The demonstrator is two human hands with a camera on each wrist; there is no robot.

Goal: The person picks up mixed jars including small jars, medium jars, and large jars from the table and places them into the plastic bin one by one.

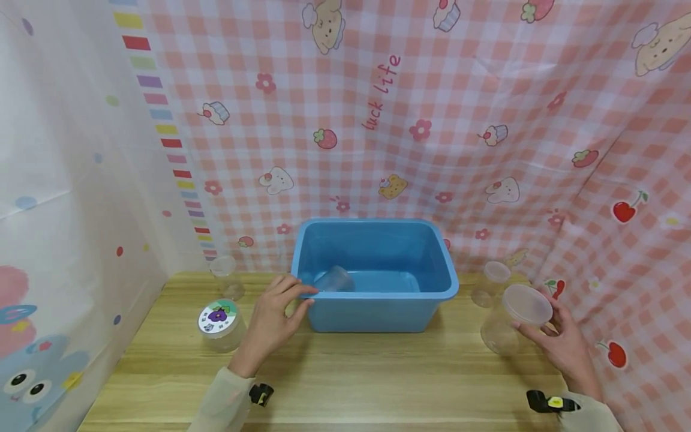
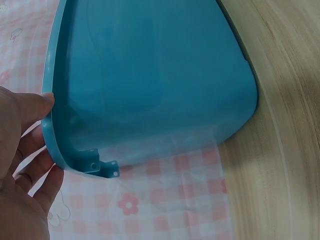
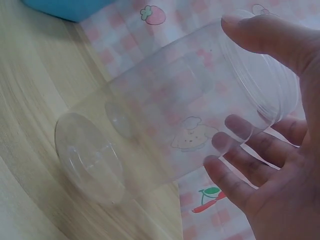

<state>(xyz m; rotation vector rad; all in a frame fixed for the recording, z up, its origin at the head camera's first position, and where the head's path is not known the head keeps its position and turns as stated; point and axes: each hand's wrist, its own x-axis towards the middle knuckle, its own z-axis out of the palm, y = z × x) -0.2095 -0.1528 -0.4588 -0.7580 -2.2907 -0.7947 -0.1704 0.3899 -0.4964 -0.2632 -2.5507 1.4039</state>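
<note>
My left hand [image 1: 275, 318] grips the rim of a blue plastic bin [image 1: 372, 315] near its front left corner. In the left wrist view, the thumb [image 2: 36, 106] lies on one side of the rim and the fingers curl on the other. A small clear container [image 1: 336, 279] lies tilted inside the bin, at its left. On the right, my right hand [image 1: 564, 342] holds a large clear plastic jar [image 1: 499, 333] near its top, thumb on one side and fingers on the other. The jar's round base [image 3: 90, 160] is at the tabletop; whether it touches is hard to tell.
Behind the large jar stands a smaller clear jar [image 1: 488, 288]. To the left are a short jar with a printed lid [image 1: 218, 317] and another clear jar [image 1: 229, 282]. A pink checked cloth [image 1: 378, 150] hangs behind the wooden table [image 1: 378, 378].
</note>
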